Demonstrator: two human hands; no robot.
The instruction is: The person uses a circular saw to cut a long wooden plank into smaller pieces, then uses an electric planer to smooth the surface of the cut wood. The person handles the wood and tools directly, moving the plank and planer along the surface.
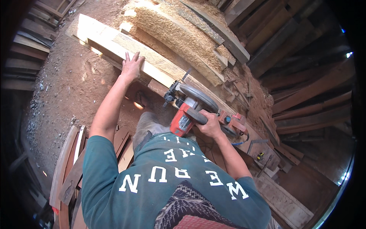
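A long pale wooden board (156,72) runs from the far left down toward the middle. My left hand (132,68) rests on its near edge with the fingers spread. My right hand (209,124) is wrapped round the handle of a red circular saw (182,121). The saw's grey blade guard (200,96) lies over the right part of the board, and its black base fittings sit beside the board's near edge. The blade and where it meets the wood are hidden.
Another red power tool (239,123) sits right of the saw. Beyond the board are sawdust-covered planks (179,34). A yellow tape measure (260,156) lies at the right. Timber (310,95) leans along the right side, and loose boards (70,164) stand at the lower left.
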